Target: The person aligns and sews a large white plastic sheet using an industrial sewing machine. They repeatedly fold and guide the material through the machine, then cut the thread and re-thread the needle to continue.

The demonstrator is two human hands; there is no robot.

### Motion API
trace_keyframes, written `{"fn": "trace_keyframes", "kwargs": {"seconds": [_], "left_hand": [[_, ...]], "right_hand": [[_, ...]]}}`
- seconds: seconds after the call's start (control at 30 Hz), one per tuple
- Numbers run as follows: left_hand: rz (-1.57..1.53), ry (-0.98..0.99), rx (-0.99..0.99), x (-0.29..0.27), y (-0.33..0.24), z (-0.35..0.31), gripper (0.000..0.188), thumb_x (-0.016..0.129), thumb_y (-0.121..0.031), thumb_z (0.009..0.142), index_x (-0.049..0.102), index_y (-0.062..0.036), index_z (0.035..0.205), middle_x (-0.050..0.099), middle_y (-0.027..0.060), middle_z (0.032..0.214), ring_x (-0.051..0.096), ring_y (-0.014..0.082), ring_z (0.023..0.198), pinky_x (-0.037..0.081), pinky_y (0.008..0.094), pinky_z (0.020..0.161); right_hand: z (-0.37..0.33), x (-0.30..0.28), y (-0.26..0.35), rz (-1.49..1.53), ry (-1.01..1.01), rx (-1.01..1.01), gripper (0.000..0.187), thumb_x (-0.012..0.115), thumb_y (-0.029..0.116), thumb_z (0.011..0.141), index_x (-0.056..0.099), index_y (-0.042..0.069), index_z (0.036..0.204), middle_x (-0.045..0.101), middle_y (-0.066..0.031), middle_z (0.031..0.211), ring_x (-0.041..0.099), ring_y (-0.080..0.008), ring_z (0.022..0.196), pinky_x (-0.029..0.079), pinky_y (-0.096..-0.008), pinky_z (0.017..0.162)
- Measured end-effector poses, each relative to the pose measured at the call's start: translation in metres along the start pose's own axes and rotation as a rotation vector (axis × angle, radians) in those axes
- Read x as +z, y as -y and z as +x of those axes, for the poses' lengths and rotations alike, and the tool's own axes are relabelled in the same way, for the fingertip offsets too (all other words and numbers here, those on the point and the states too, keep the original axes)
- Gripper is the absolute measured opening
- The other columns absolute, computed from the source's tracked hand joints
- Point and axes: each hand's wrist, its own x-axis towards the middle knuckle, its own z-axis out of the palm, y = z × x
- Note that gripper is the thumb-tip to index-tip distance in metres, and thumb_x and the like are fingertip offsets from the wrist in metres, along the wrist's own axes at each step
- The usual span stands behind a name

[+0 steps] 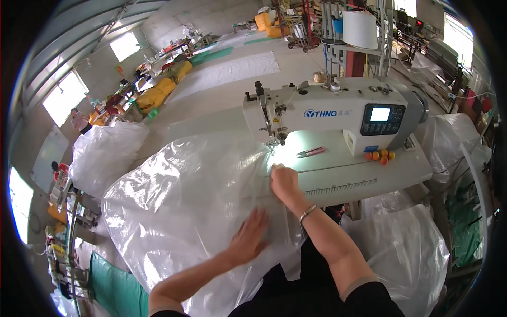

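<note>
A large sheet of clear plastic film [179, 179] spreads over the left of the sewing table and hangs down toward my lap. Its right edge runs up to the needle area of a white sewing machine [311, 108], where a bright lamp glares. My right hand [284, 181], a bracelet at its wrist, is closed on that edge just in front of the presser foot. Flat on the film nearer to me lies my left hand [251, 235], fingers stretched out and slightly blurred. Red-handled thread snips [311, 152] rest on the machine bed, right of the needle.
Small orange and red balls [381, 155] sit below the machine's control panel. A ruler strip [343, 186] runs along the table front. More plastic film [404, 248] is heaped at my right, and a bundle [105, 156] stands at left. A white thread cone [360, 30] stands behind the machine.
</note>
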Motion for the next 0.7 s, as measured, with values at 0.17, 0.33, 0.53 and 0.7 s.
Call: {"fn": "trace_keyframes", "kwargs": {"seconds": [0.17, 0.33, 0.53, 0.7], "left_hand": [[0.462, 0.388, -0.042, 0.051, 0.011, -0.149, 0.063, 0.054, -0.038, 0.091, 0.033, -0.013, 0.145, 0.022, 0.0105, 0.154, 0.015, 0.0278, 0.144, 0.029, 0.0489, 0.109], [0.382, 0.484, -0.243, 0.101, 0.031, -0.256, 0.047, 0.05, -0.04, 0.093, 0.051, -0.0127, 0.132, 0.045, 0.008, 0.14, 0.037, 0.0269, 0.134, 0.038, 0.0442, 0.103], [-0.406, -0.218, -0.584, 0.076, -0.011, -0.207, 0.027, 0.06, -0.021, 0.089, 0.063, -0.0061, 0.111, 0.064, 0.0139, 0.11, 0.057, 0.0337, 0.111, 0.049, 0.0439, 0.086], [-0.278, -0.456, -0.243, 0.061, -0.091, -0.094, 0.067, 0.067, -0.013, 0.082, 0.034, -0.0021, 0.14, 0.038, 0.0198, 0.142, 0.04, 0.0381, 0.129, 0.038, 0.0464, 0.102]], "right_hand": [[-0.019, -0.012, -0.007, 0.358, -0.28, -0.065, 0.034, 0.062, 0.008, 0.082, 0.059, 0.002, 0.115, 0.061, -0.0162, 0.093, 0.064, -0.0299, 0.08, 0.053, -0.0362, 0.062], [-0.1, -0.039, -0.013, 0.783, -0.378, 0.002, 0.035, 0.066, 0.006, 0.083, 0.057, 0.001, 0.116, 0.059, -0.0132, 0.097, 0.062, -0.0239, 0.083, 0.052, -0.0321, 0.063], [-0.189, -0.026, -0.004, 1.098, -0.18, 0.301, 0.041, 0.071, 0.011, 0.083, 0.054, -0.001, 0.118, 0.061, -0.0095, 0.106, 0.06, -0.0149, 0.095, 0.049, -0.0249, 0.071], [-0.175, -0.01, -0.01, 1.691, 0.272, 0.311, 0.039, 0.072, 0.011, 0.081, 0.058, 0.001, 0.115, 0.063, -0.0056, 0.107, 0.059, -0.0126, 0.098, 0.048, -0.0268, 0.084]]}}
